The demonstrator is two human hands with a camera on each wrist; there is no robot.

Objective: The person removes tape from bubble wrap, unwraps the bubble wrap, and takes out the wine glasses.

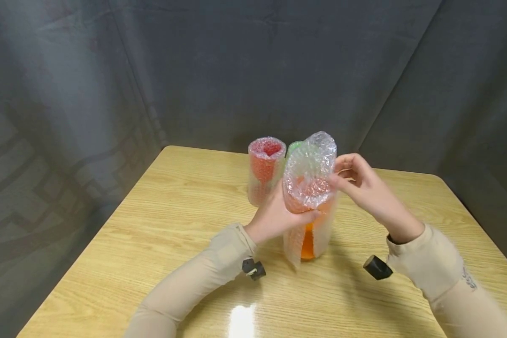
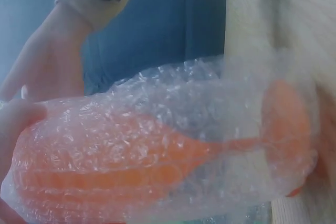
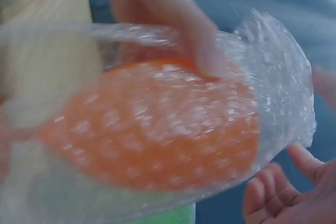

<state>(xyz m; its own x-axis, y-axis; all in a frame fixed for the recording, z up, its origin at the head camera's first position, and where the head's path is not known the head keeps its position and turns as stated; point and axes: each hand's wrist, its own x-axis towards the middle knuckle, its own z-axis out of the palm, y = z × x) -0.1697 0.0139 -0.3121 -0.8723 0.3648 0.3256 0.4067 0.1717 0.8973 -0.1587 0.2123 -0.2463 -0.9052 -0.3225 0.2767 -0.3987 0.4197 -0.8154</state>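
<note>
An orange stemmed goblet [image 1: 307, 241] stands toward the middle of the table, a sheet of bubble wrap [image 1: 301, 164] rolled around it. The wrap rises past the goblet's rim in a loose flap, and its side edges part low down, baring some orange. My left hand [image 1: 280, 212] grips the wrapped bowl, thumb across the front. The goblet's bowl, stem and foot show through the wrap in the left wrist view. My right hand [image 1: 359, 180] is at the flap's right edge, fingers loosely bent and apart, thumb tip right at the plastic.
Behind on the left stands a red goblet [image 1: 263, 166] in bubble wrap. A green item [image 1: 295, 146] is mostly hidden behind the orange goblet. The wooden table [image 1: 173, 211] ends at dark grey curtains [image 1: 253, 70]. Black wrist devices [image 1: 378, 267] sit at both cuffs.
</note>
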